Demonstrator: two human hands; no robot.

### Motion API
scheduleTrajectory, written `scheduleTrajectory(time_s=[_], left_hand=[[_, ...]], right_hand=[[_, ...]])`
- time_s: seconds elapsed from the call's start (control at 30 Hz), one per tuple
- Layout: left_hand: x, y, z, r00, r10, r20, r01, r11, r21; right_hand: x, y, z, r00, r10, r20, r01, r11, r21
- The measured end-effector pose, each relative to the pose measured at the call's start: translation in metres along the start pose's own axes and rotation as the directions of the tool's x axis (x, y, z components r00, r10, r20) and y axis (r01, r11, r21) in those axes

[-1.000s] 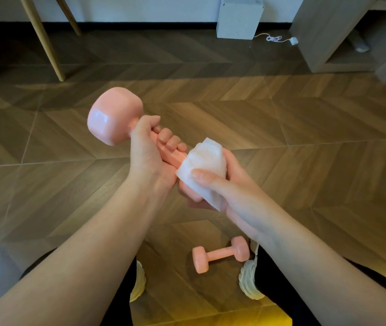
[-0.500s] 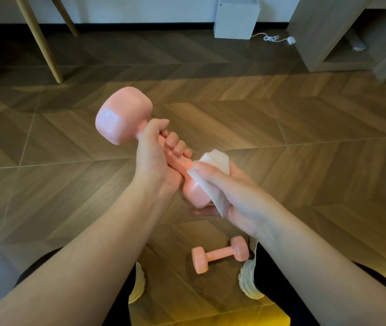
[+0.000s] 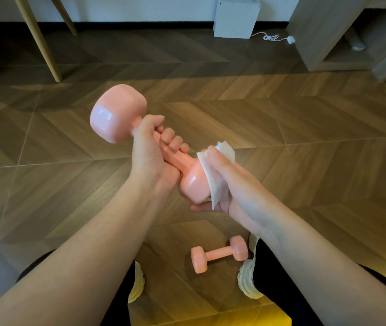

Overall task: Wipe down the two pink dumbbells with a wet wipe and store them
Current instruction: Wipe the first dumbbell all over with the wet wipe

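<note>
Two jobs for two hands: my left grip is curled round the handle of the raised glossy pink dumbbell, and my right grip clutches the crumpled white wet wipe against its near head. I judge it best to hold the handle firm, cup the wipe over that head and twist round every face. The second small pink dumbbell lies on the wood-pattern floor below my right grip, so nothing should drop there; open floor runs beyond both grips to the grey shelf unit.

Forearms extended, the left hand grips the dumbbell handle and the right hand clasps the wet wipe.
</note>
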State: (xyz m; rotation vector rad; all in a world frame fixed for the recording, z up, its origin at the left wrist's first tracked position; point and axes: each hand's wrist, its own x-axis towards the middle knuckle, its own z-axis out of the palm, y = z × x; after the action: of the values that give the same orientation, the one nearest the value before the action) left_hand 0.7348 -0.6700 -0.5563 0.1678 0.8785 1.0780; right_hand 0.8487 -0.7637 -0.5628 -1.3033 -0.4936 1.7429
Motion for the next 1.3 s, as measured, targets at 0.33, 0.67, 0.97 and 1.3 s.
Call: scheduleTrajectory(time_s=[0.33,0.67,0.97,1.3], left_hand=[[0.001,0.000,-0.001,1.000,0.013,0.012,-0.013,0.998,0.059],[-0.002,0.003,-0.004,0.996,0.023,0.089,-0.019,0.999,-0.044],[-0.001,-0.001,0.001,0.997,0.033,-0.067,-0.034,0.999,-0.012],[-0.001,0.007,-0.001,0.999,0.046,0.019,-0.046,0.999,-0.030]], right_hand=[[0.001,0.004,-0.003,0.996,-0.025,0.087,0.021,0.999,0.046],[-0.001,-0.005,-0.007,0.983,0.121,0.140,-0.143,0.978,0.152],[0.003,0.005,-0.008,0.992,-0.045,0.117,0.038,0.997,0.061],[0.000,-0.001,-0.005,0.985,-0.017,0.170,0.002,0.996,0.092]])
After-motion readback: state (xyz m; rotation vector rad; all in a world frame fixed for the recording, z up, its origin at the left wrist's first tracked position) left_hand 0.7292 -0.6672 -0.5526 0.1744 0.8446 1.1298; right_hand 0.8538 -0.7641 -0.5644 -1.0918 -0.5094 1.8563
